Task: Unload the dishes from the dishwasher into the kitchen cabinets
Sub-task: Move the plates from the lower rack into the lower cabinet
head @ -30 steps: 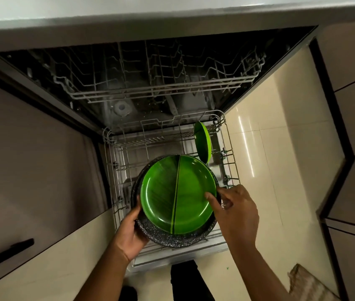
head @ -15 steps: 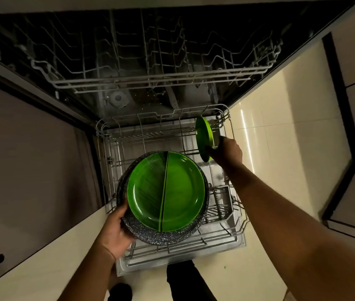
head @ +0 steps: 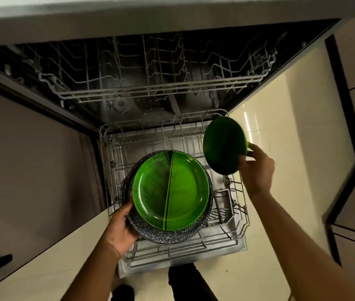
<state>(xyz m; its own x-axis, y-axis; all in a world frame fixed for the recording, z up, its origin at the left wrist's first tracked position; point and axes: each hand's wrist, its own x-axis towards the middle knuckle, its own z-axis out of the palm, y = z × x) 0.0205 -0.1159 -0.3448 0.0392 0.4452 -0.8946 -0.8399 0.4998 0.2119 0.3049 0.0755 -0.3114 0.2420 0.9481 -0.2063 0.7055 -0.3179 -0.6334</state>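
Green plates are being collected from the dishwasher's lower rack [head: 173,256], which is standing pulled out over the floor. Left hand [head: 121,227] is gripping the left edge of a stack held roughly level above that rack: a dark speckled plate [head: 168,236] underneath, with a large green plate [head: 171,190] marked by a centre rib lying face-up on top of it. Right hand [head: 257,170] is pinching the rim of a smaller green plate [head: 224,145], fingers curled round its right edge; the plate is tilted, its darker underside facing the camera, and it is hanging in the air above the rack's right rear corner, clear of the wires. Compared with half a second ago, this small plate is no longer standing on edge between the tines at the back of the rack: it is now lifted free and turning toward flat. A second ago the right hand was resting on the stack's rim instead. Both hands are thus occupied and well apart. Judgement: the step in hand is probably adding the small plate to the stack. Lower rack is showing no other dishes in view, and the upper rack [head: 157,88] is looking bare too, though its far corners are dim. Judgement: unloading seems nearly finished, and carrying to the cabinets is what remains. Risk: one-handed stack tipping.
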